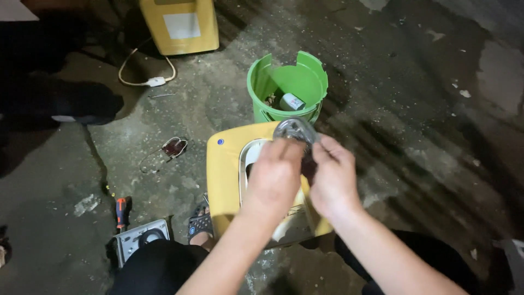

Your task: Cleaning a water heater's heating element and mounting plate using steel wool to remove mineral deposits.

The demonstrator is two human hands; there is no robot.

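Observation:
A yellow appliance housing (pixel 224 173) with a metal-lined opening rests between my knees on the concrete floor. Above it, my left hand (pixel 274 177) and my right hand (pixel 332 180) together hold a round shiny metal part (pixel 295 130) by its near edge. My fingers cover the lower side of that part. Behind it stands a green plastic bucket (pixel 287 82) with a notched rim, and small items lie inside it.
A second yellow appliance (pixel 180 24) stands at the back with a white cord and plug (pixel 155 82). A small dark red piece (pixel 173 146), an orange-handled screwdriver (pixel 120 210) and a grey metal plate (pixel 141 239) lie at the left. My sandaled foot (pixel 201 225) is by the housing.

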